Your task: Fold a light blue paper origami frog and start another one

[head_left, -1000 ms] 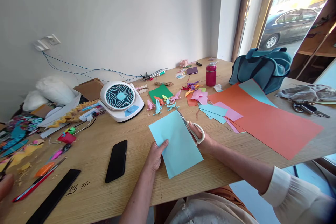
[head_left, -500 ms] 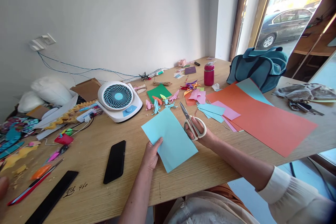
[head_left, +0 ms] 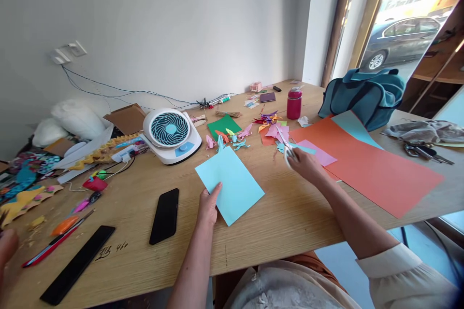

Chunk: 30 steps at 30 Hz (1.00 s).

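Pinched between thumb and fingers of my left hand (head_left: 209,205) is a light blue sheet of paper (head_left: 235,186), held tilted over the table's front part. My right hand (head_left: 302,161) grips white-handled scissors (head_left: 286,147), whose blades point away over the pink paper pieces (head_left: 277,132). Light blue cut pieces (head_left: 306,149) lie beside that hand, partly hidden by it, with a pink-purple sheet (head_left: 319,152) to their right. Small folded paper figures (head_left: 239,144) rest just beyond the blue sheet.
A white fan (head_left: 170,130) and black phone (head_left: 164,216) stand left. Large orange paper (head_left: 369,169), a magenta bottle (head_left: 294,104) and a teal bag (head_left: 360,99) are right. Another person's hand (head_left: 7,246) shows at the left edge.
My right hand has moved right and away from the blue sheet, carrying the scissors toward the paper pieces. My left hand still holds the sheet. The view has shifted slightly.
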Tool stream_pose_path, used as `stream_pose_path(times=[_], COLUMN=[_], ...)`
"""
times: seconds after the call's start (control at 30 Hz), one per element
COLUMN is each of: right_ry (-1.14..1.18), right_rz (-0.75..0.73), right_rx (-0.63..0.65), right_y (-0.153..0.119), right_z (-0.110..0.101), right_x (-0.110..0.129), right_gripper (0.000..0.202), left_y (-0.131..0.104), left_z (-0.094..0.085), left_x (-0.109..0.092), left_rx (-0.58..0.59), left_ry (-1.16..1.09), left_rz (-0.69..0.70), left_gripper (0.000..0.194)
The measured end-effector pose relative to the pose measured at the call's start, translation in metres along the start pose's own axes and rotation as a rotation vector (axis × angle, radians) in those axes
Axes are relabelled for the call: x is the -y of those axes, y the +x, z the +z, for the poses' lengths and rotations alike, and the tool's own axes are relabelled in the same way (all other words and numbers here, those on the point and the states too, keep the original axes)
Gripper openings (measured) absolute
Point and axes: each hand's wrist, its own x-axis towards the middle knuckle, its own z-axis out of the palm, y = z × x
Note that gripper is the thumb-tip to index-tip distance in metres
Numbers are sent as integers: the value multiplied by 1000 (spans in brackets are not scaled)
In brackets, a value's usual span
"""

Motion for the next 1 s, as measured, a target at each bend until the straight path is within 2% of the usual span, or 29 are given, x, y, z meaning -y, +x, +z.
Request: stream_pose_path(times=[0.1,0.17,0.23,0.4,0.63,0.7,0.8,0.83,0.9,1.0], right_ry=[-174,-456,-565,-595,-548,-499,-323,-206,16,254], right_rz=[49,163,261,385,478,454,277,177,16,-118], right_rx=[-81,-112,-108,-127,-180,-243,-292,-237,-48,229], right_y=[9,15,18,22,18,16,11,9,4,-5], right_z=[-17,-28,-38,-50,-55,-54,-39,-30,-7,29], right_x=[-25,-40,-53,-69,-66,-60,-42,-33,-15,11], right_gripper=[28,34,34,37,35,36,38,37,33,37], left_y=[2,2,1,-1,-1,-1,-3,-4,-5,-7], left_z=[-1,-2,-2,-1,-2,-2,-1,-1,0,1], left_x=[1,1,0,-1,-1,-2,-3,-3,-4,-6], left_rx=[-3,3,10,30,70,79,101,110,128,151], left_ry=[-3,-8,-9,-2,7,8,10,11,13,16], left_rz=[0,1,4,23,58,69,73,72,71,75], left_gripper=[51,52,51,51,53,53,53,53,54,56])
